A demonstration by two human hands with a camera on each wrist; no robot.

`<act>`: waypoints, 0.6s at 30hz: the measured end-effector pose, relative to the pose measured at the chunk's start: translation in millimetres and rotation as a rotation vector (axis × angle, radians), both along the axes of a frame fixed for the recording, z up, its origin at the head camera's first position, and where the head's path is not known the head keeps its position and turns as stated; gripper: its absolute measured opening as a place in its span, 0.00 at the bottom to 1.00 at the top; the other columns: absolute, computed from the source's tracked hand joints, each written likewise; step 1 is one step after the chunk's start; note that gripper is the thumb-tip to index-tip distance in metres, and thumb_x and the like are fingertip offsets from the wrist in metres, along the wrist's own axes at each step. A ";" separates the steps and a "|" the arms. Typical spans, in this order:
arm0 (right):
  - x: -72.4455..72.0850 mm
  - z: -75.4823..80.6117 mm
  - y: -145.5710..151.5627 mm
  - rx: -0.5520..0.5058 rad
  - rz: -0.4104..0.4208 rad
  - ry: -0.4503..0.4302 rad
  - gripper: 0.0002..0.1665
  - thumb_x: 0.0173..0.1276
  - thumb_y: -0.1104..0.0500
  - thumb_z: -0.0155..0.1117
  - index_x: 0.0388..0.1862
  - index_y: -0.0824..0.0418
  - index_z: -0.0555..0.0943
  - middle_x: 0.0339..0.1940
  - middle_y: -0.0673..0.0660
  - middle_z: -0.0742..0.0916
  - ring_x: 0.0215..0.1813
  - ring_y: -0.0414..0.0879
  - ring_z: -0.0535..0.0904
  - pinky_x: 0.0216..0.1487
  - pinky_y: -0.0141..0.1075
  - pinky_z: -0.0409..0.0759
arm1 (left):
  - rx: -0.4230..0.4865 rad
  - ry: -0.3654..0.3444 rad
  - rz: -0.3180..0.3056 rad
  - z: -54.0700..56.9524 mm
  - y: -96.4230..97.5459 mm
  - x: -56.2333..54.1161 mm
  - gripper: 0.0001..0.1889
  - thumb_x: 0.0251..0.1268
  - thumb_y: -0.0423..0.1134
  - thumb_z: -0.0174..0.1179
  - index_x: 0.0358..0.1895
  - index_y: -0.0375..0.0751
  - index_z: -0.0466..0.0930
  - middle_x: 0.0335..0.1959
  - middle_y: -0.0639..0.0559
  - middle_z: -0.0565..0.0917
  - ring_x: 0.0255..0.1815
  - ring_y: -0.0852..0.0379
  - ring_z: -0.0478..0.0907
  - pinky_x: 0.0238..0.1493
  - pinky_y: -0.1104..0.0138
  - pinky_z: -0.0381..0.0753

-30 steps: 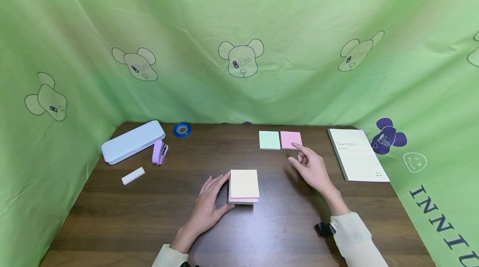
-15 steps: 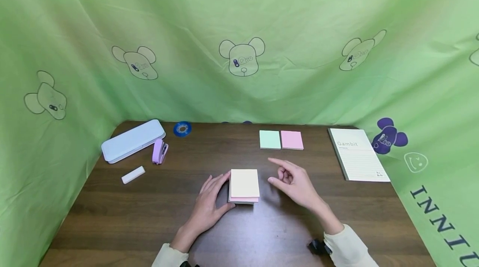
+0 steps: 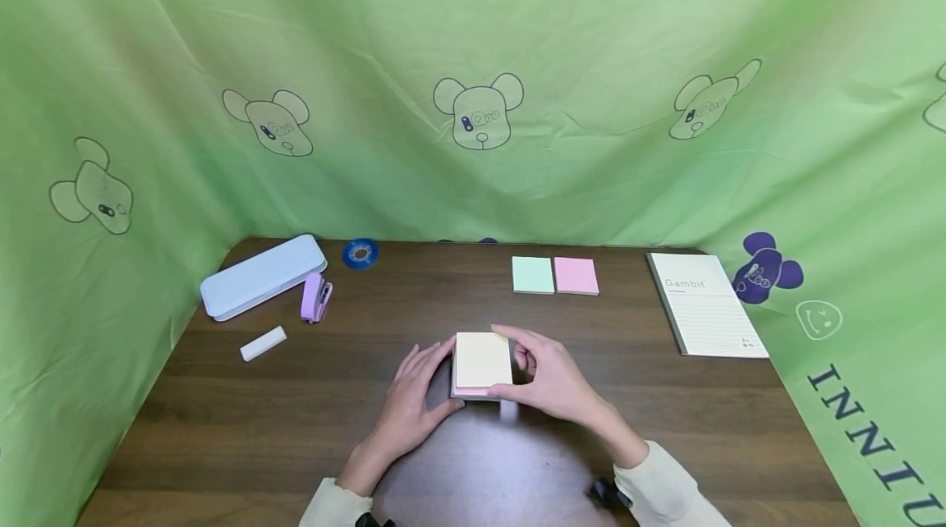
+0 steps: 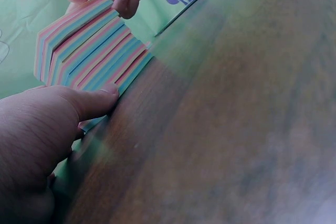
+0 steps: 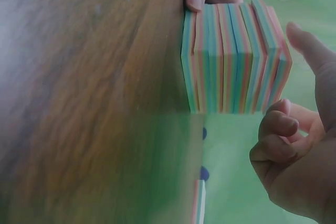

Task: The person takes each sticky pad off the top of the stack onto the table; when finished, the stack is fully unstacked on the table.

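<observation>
A tall stack of sticky note pads (image 3: 482,359) stands on the table, a pale yellow sheet uppermost. Its layers show as pink, yellow, blue and green stripes, slightly staggered, in both wrist views. My left hand (image 3: 406,412) holds the stack low down from the left, with the thumb (image 4: 100,100) against its near side. Over the top pads, my right hand (image 3: 550,375) spreads index finger and thumb to the far and near edges. In the right wrist view that thumb (image 5: 307,43) shows a small gap from the pads, and the other fingers are bent.
Behind the stack lie a mint pad (image 3: 533,275) and a pink pad (image 3: 576,276). A notebook (image 3: 708,305) lies at the right. To the left are a light blue case (image 3: 264,277), a purple stapler (image 3: 316,298), a white bar (image 3: 264,344) and a blue tape roll (image 3: 360,254).
My right hand has moved from the pink pad leftward and toward me, and is now over the top of the stack. The left hand has stayed at the stack.
</observation>
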State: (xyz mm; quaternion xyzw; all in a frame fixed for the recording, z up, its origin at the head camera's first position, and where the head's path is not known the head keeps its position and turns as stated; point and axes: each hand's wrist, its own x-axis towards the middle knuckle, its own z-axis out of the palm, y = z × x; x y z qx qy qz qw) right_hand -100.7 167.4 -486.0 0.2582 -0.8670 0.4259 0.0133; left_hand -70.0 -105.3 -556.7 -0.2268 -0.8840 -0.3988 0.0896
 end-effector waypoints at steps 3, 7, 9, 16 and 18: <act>-0.3 1.0 -4.3 0.037 -0.008 -0.018 0.52 0.52 0.49 0.94 0.75 0.64 0.82 0.31 0.42 0.75 0.32 0.34 0.68 0.34 0.29 0.69 | -0.003 -0.006 -0.001 0.7 0.3 0.4 0.56 0.59 0.38 0.85 0.89 0.53 0.62 0.82 0.51 0.76 0.81 0.42 0.73 0.86 0.35 0.60; -1.5 2.5 -7.2 0.075 -0.011 -0.039 0.53 0.52 0.47 0.94 0.75 0.64 0.82 0.34 0.43 0.79 0.34 0.35 0.70 0.36 0.30 0.71 | 0.006 -0.039 -0.001 1.8 -0.1 0.3 0.54 0.61 0.39 0.84 0.89 0.53 0.63 0.83 0.51 0.75 0.82 0.43 0.72 0.87 0.36 0.58; -1.8 3.8 -7.6 0.078 -0.011 -0.030 0.52 0.51 0.48 0.94 0.73 0.63 0.84 0.39 0.45 0.84 0.37 0.36 0.73 0.39 0.31 0.75 | 0.004 -0.037 0.001 1.9 0.0 0.3 0.54 0.61 0.39 0.84 0.89 0.53 0.63 0.83 0.51 0.76 0.82 0.43 0.72 0.87 0.36 0.58; -1.5 4.2 -6.7 0.060 -0.010 -0.007 0.46 0.49 0.49 0.95 0.68 0.55 0.87 0.40 0.43 0.85 0.38 0.36 0.74 0.40 0.31 0.76 | 0.006 -0.018 0.002 1.3 0.4 0.0 0.54 0.60 0.40 0.85 0.89 0.54 0.63 0.82 0.51 0.76 0.81 0.43 0.73 0.86 0.36 0.59; -1.5 3.1 -4.9 0.047 -0.011 0.001 0.46 0.49 0.49 0.95 0.67 0.55 0.87 0.37 0.42 0.82 0.36 0.35 0.73 0.38 0.30 0.74 | 0.014 -0.028 0.002 1.0 0.3 0.1 0.54 0.60 0.40 0.84 0.89 0.55 0.63 0.82 0.51 0.76 0.81 0.43 0.73 0.87 0.37 0.58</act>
